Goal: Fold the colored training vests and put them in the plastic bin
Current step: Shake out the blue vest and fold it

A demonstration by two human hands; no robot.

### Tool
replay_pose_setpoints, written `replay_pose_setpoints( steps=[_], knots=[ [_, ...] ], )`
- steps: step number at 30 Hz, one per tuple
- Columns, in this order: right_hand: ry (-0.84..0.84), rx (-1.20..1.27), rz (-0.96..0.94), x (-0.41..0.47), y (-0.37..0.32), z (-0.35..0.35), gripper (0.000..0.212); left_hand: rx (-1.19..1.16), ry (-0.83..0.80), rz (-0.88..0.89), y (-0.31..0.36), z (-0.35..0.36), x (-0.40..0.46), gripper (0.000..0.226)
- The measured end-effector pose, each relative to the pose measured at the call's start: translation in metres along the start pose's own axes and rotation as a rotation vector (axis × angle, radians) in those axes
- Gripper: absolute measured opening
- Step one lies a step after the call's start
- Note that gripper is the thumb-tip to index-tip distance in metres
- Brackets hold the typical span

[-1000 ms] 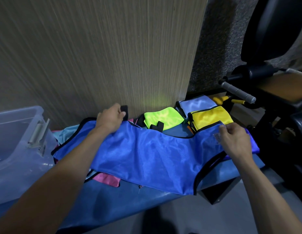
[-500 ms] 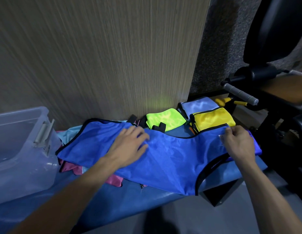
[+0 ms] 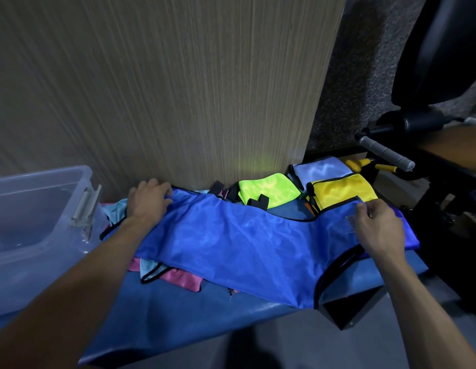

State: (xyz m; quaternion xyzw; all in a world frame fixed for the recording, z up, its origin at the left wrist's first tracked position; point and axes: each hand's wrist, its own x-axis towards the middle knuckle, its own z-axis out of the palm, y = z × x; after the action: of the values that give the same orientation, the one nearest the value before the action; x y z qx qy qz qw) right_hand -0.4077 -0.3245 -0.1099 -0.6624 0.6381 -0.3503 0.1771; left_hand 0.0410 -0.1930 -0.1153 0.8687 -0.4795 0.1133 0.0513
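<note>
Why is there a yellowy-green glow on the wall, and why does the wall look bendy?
Head view: the neon green vest seems to bounce light onto the wooden wall; the wide-angle lens curves its straight grain; the corners are dark.

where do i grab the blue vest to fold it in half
Take the blue vest by its two far corners along the black-trimmed top edge, coming from above. It lies spread flat across the bench, and the left hand and right hand already sit at those ends. Pinching there lets the cloth hang evenly and fold end to end.

both hands (image 3: 149,202) (image 3: 375,227) forward, fingers curled
</note>
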Motion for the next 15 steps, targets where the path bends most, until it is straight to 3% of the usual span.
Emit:
replay_pose_setpoints(
  steps=[2, 9, 12, 13, 15],
  knots=[
    [0.002, -0.005, 0.009, 0.001, 0.002, -0.001, 0.03, -0.006, 0.055, -0.018, -0.003, 0.0, 0.004, 0.009],
    [0.004, -0.006, 0.048, 0.005, 0.004, -0.003, 0.031, -0.384, 0.083, -0.24, 0.014, 0.002, -0.007, 0.022],
    [0.0, 0.001, 0.056, 0.006, 0.003, -0.002, 0.032, -0.407, 0.228, 0.027, 0.048, -0.004, -0.027, 0.04],
    [-0.005, 0.01, 0.063, 0.006, 0.004, -0.002, 0.032, -0.368, 0.192, 0.179, 0.059, -0.001, -0.036, 0.044],
    [-0.002, 0.037, 0.083, 0.006, 0.005, -0.003, 0.031, -0.203, -0.055, 0.401, 0.073, 0.01, -0.05, 0.064]
  ],
)
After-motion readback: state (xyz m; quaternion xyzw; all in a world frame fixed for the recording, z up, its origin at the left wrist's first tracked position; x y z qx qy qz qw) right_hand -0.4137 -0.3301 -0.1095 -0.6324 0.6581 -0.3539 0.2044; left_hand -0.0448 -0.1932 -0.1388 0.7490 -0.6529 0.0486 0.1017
